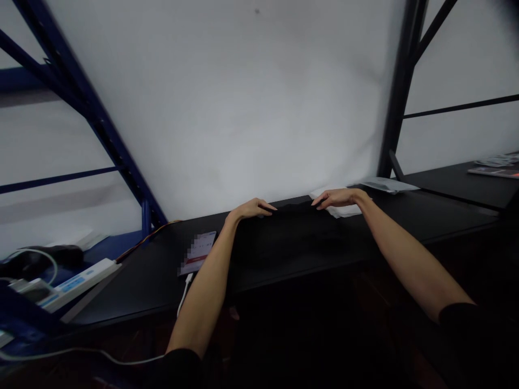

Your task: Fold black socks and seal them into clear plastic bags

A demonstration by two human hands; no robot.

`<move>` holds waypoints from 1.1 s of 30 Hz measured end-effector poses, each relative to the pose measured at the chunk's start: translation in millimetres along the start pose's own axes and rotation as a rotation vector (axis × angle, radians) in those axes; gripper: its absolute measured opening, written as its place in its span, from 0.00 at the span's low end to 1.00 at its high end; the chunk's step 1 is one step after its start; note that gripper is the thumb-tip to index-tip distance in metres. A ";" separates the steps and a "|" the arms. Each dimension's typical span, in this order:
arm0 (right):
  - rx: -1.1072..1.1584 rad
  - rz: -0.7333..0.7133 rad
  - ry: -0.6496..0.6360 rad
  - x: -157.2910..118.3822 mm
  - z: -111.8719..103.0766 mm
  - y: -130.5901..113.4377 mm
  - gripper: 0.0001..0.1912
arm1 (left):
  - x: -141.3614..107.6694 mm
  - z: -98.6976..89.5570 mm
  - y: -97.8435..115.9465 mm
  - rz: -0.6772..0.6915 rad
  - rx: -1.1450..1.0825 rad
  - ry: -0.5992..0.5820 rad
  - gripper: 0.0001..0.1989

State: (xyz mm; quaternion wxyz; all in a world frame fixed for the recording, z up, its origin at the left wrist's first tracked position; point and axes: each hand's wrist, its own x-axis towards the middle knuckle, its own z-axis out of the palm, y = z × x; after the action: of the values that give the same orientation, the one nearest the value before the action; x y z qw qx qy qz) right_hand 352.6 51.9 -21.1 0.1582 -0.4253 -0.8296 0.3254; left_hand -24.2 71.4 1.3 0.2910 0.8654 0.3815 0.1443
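A dark black cloth [292, 227] is spread over the table between my hands, its far edge slightly raised. My left hand [250, 209] pinches that edge at its left end, thumb and fingers together. At the right end, my right hand [334, 199] grips the same edge between thumb and fingertips. The cloth blends into the black tabletop, so its outline and exact kind are hard to make out. Under and behind my right hand lies a crumpled white sheet [344, 211].
A phone [198, 253] with a white cable [185, 292] lies beside my left forearm. At far left is a white power strip [79, 283]. A flat, pale packet [389, 185] rests at the back right. Blue [93, 116] and black [399, 92] rack posts stand against the wall.
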 end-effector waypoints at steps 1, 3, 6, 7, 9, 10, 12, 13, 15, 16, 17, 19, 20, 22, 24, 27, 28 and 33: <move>-0.015 -0.007 -0.034 -3.0 0.0 -3.9 0.18 | 0.2 0.2 0.4 0.008 0.015 -0.016 0.16; -0.029 -0.025 -0.095 -8.4 0.1 -11.7 0.18 | -0.2 0.8 2.3 0.000 0.035 -0.062 0.16; -0.027 -0.039 -0.155 -12.4 0.5 -20.3 0.20 | -3.5 2.0 9.5 -0.059 0.064 -0.134 0.18; -0.028 -0.041 -0.161 -12.3 0.8 -21.9 0.21 | -5.3 2.3 12.8 -0.076 0.077 -0.154 0.20; -0.025 -0.057 -0.165 -10.0 1.9 -22.8 0.22 | -9.2 2.6 19.9 -0.092 0.100 -0.185 0.23; -0.027 -0.070 -0.167 -8.2 2.6 -22.3 0.22 | -11.1 2.7 23.1 -0.095 0.105 -0.198 0.25; -0.064 -0.093 -0.166 -3.9 4.0 -20.1 0.20 | -14.2 2.6 28.0 -0.094 0.104 -0.222 0.27; -0.095 -0.095 -0.164 -1.8 4.5 -18.7 0.19 | -15.1 2.4 29.4 -0.093 0.100 -0.236 0.28; -0.137 -0.089 -0.165 1.6 5.1 -16.1 0.17 | -15.7 2.3 29.9 -0.098 0.092 -0.257 0.29; -0.133 -0.084 -0.170 3.0 5.2 -15.0 0.17 | -15.3 2.4 29.1 -0.099 0.090 -0.261 0.29; -0.113 -0.078 -0.180 4.2 5.1 -14.0 0.17 | -14.5 2.6 27.7 -0.099 0.092 -0.260 0.30; -0.056 -0.062 -0.201 6.3 4.7 -12.5 0.18 | -12.0 3.3 24.0 -0.085 0.098 -0.248 0.30; -0.037 -0.052 -0.210 7.3 4.5 -11.9 0.18 | -10.5 3.7 22.0 -0.075 0.098 -0.239 0.30; -0.021 -0.036 -0.221 9.2 4.4 -10.9 0.20 | -8.0 4.4 18.4 -0.062 0.092 -0.223 0.29; -0.013 -0.032 -0.227 10.6 4.4 -10.1 0.20 | -6.6 4.8 16.3 -0.063 0.081 -0.210 0.29; -0.005 -0.031 -0.233 11.8 5.0 -9.3 0.19 | -6.7 4.9 16.1 -0.062 0.070 -0.204 0.28; -0.001 -0.032 -0.235 12.0 5.4 -9.2 0.18 | -6.9 5.0 16.5 -0.062 0.070 -0.203 0.27; 0.019 -0.034 -0.243 11.5 6.9 -12.1 0.17 | -6.5 5.6 16.6 -0.056 0.083 -0.202 0.27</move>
State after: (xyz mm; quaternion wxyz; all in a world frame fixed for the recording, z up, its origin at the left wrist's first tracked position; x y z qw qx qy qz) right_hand 334.9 53.2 -18.2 0.0660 -0.3672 -0.8466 0.3796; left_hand -16.3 55.4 6.9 0.2960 0.8757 0.3800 0.0325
